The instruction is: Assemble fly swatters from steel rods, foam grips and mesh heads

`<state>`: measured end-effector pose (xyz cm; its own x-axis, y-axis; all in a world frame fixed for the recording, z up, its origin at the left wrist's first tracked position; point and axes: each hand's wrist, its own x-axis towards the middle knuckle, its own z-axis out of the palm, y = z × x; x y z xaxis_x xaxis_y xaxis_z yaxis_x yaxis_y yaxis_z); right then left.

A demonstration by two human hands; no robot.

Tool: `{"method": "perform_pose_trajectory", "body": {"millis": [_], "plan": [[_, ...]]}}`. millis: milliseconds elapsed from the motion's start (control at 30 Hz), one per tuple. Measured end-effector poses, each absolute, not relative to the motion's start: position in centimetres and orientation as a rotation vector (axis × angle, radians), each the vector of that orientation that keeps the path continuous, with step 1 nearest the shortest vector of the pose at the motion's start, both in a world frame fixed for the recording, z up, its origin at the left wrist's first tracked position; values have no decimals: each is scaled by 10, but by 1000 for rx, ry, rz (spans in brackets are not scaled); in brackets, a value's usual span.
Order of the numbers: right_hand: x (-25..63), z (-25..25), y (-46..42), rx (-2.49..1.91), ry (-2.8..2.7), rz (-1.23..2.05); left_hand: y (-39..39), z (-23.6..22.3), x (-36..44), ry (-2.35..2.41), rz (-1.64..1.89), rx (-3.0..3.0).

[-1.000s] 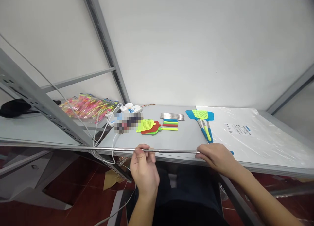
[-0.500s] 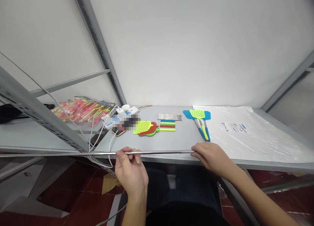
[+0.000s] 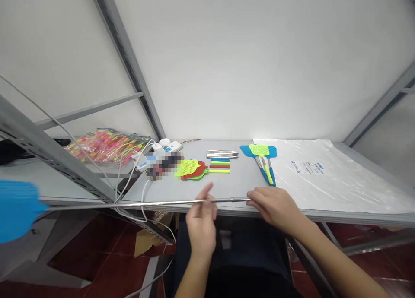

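A long thin metal telescopic rod [image 3: 129, 204] stretches leftward along the front edge of the grey table [image 3: 236, 183]. It ends in a blue mesh swatter head [image 3: 16, 209] at the far left. My right hand [image 3: 274, 206] is closed on the rod's right end, over the table edge. My left hand [image 3: 201, 222] is at the rod's middle, blurred by motion, with one finger raised; I cannot make out its grip.
On the table lie finished blue and yellow swatters [image 3: 263, 159], loose coloured swatter heads [image 3: 190, 169], coloured grips [image 3: 219, 165] and short metal rods [image 3: 222, 154]. A power strip with white cables [image 3: 166, 147] sits left. A bag of colourful pieces [image 3: 106, 143] and a slanted metal upright [image 3: 48, 153] stand further left; a white plastic-wrapped pack [image 3: 324, 172] lies right.
The rod has grown longer to the left and its blue head has come into view. My left hand has slid right along the rod, toward my right hand.
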<state>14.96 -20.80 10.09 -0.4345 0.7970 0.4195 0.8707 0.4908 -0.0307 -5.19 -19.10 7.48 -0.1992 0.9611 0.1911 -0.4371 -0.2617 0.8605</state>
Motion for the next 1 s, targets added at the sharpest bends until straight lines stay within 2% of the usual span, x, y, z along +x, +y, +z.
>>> {"method": "perform_pose_trajectory", "body": {"millis": [133, 300, 600, 900, 1000], "plan": [[181, 96, -209, -1458, -2259, -232, -171, 99, -103, 629, 2076, 665], [205, 96, -216, -1484, -2240, -285, -160, 111, -148, 603, 1996, 615], [214, 95, -221, -1435, -2239, -155, -158, 108, -155, 578, 1914, 548], [240, 75, -209, -1521, -2173, 123, -156, 107, -173, 619, 2092, 501], [250, 73, -208, -1573, -2133, 107, -153, 105, -165, 655, 2119, 511]]}}
